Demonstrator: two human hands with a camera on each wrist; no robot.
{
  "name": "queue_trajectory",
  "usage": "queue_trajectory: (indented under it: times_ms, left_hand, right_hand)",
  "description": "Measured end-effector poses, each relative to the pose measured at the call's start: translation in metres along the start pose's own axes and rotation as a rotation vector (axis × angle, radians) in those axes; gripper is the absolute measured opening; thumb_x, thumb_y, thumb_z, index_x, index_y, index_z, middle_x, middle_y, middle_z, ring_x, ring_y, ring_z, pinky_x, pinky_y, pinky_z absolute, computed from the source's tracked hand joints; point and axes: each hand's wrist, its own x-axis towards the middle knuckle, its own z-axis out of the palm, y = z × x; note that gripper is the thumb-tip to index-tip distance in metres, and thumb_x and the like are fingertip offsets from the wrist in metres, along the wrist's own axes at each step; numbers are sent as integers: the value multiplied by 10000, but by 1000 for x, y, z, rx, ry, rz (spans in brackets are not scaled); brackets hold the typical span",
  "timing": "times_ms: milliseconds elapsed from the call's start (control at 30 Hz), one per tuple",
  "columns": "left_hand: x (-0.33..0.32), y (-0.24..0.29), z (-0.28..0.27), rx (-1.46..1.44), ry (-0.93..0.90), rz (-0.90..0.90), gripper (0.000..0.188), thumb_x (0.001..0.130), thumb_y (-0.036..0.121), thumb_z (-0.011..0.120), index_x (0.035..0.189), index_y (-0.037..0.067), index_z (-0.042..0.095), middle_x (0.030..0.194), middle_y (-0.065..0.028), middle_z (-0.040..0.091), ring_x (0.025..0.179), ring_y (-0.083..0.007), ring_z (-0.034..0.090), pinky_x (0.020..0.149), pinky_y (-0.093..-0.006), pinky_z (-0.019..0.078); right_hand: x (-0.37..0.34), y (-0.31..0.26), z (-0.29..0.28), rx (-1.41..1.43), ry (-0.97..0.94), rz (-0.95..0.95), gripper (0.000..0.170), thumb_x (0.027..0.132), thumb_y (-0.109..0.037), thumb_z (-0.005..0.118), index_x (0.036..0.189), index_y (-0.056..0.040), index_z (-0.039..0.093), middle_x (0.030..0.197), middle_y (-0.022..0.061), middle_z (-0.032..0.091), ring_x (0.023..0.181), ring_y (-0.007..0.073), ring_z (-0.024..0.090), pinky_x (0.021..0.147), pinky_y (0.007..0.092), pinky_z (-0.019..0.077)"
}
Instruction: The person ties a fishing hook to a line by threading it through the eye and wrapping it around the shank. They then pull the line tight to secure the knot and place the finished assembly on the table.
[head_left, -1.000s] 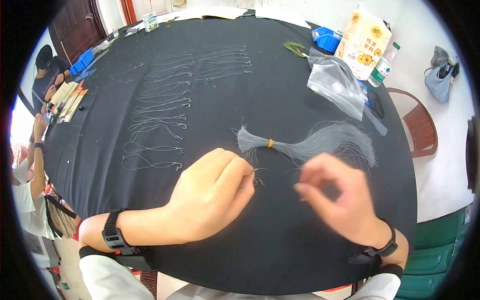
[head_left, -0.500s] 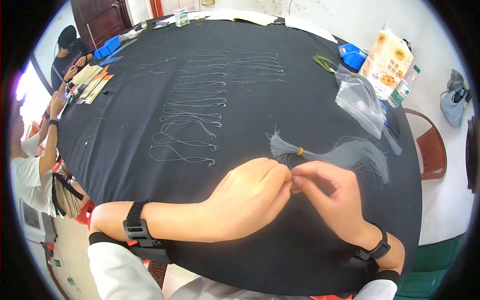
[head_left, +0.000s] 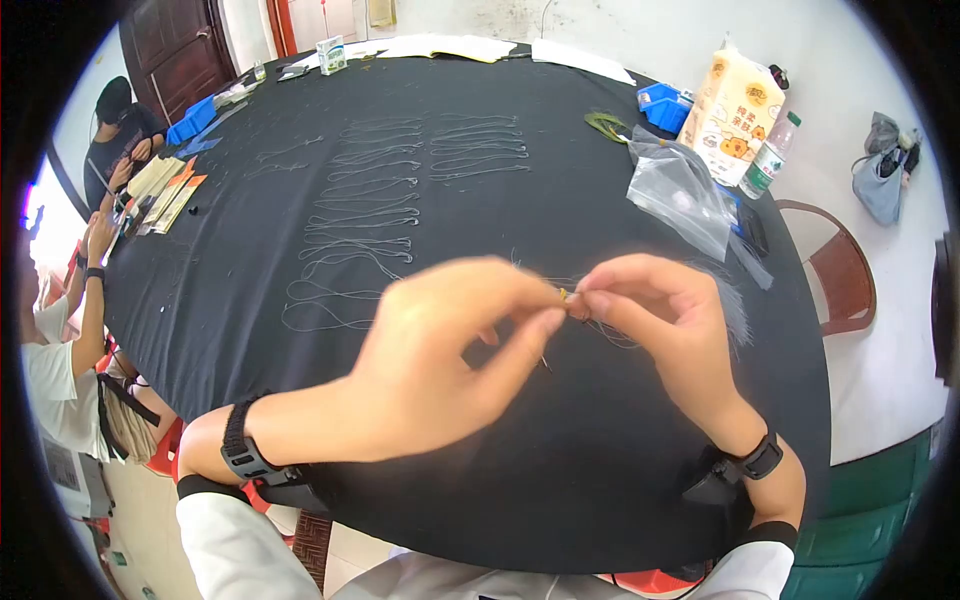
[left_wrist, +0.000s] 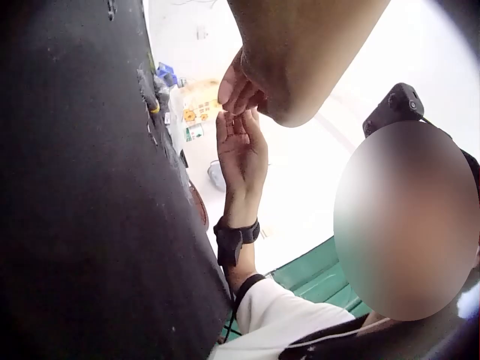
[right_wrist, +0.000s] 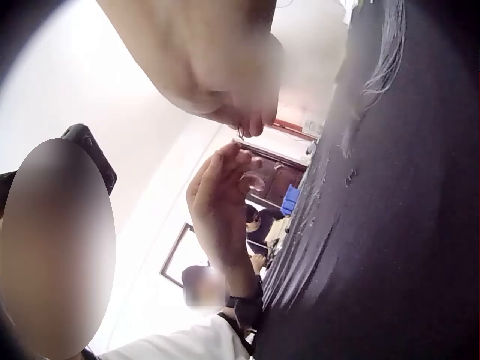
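In the head view my left hand (head_left: 440, 340) and right hand (head_left: 670, 330) meet at their fingertips over the black tabletop. Thumb and forefinger of each pinch a thin grey line, mostly hidden between the fingers. A short thin end (head_left: 546, 366) dangles under the left fingertips. In the right wrist view, a tiny loop of line (right_wrist: 240, 133) shows at the right fingertips, with the left hand (right_wrist: 221, 195) just below. Behind the right hand lies a bundle of grey lines (head_left: 738, 310), partly covered by it.
Looped, knotted lines (head_left: 365, 222) lie in two columns left of centre. At the back right are a plastic bag (head_left: 685, 205), a blue bin (head_left: 662, 105), a tissue pack (head_left: 730, 115) and a water bottle (head_left: 772, 155). Other people sit at the left edge.
The hands were apart, then came together at the fingertips. Since then they have moved slightly away from the body, and the left thumb and forefinger have spread into a wider arch.
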Motion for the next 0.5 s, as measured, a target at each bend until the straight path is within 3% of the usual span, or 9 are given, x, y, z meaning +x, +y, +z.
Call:
queue_trajectory:
  times_ms: [67, 167, 233, 267, 367, 400, 500]
  left_hand:
    - [12, -1, -5, 103, 112, 78, 231, 836, 8, 645, 1067, 1, 640, 986, -125, 670, 879, -170, 643, 756, -285, 500]
    - [27, -12, -9, 18, 42, 116, 302, 822, 39, 676, 1117, 1, 624, 1017, -107, 673, 957, -177, 619, 863, -315, 467]
    - [30, -20, -25, -355, -285, -64, 296, 822, 46, 682, 1109, -8, 630, 1017, -93, 677, 948, -161, 618, 858, -297, 468]
    - [31, -20, -32, -451, -305, -204, 223, 839, 66, 675, 1045, -21, 670, 937, -69, 693, 873, -130, 626, 801, -264, 483]
    - [30, -22, -53, -449, -341, -333, 148, 861, 76, 655, 965, -16, 706, 839, -64, 697, 763, -108, 629, 720, -240, 498]
    - [28, -27, -57, -420, -297, -310, 151, 870, 100, 649, 937, -18, 715, 793, -69, 693, 695, -100, 622, 657, -236, 503]
    - [21, -38, -81, -422, -227, -359, 173, 873, 120, 651, 942, -28, 709, 808, -83, 695, 683, -109, 628, 659, -244, 512]
  right_hand:
    - [3, -11, -1, 49, -91, 10, 125, 866, -1, 632, 984, 34, 655, 934, 94, 689, 898, 132, 656, 813, 239, 517]
    - [16, -21, -2, 104, -264, 8, 135, 869, -29, 629, 989, 34, 642, 936, 96, 682, 884, 139, 657, 820, 255, 518]
    - [24, -31, 1, 144, -333, 35, 137, 873, -45, 626, 986, 32, 641, 928, 95, 679, 874, 141, 656, 813, 258, 520]
    - [29, -32, 2, 113, -330, 32, 147, 872, -51, 628, 993, 30, 639, 928, 97, 680, 866, 140, 656, 808, 258, 519]
    - [43, -33, 2, 14, -316, 21, 176, 868, -71, 634, 1014, 26, 631, 927, 103, 682, 843, 138, 655, 793, 258, 518]
    - [48, -31, 5, 36, -317, 18, 183, 858, -81, 640, 1006, 25, 625, 924, 110, 687, 831, 136, 656, 787, 253, 516]
    - [63, -33, 13, -66, -366, 89, 177, 841, -79, 648, 985, 21, 622, 893, 106, 691, 819, 132, 658, 775, 248, 519]
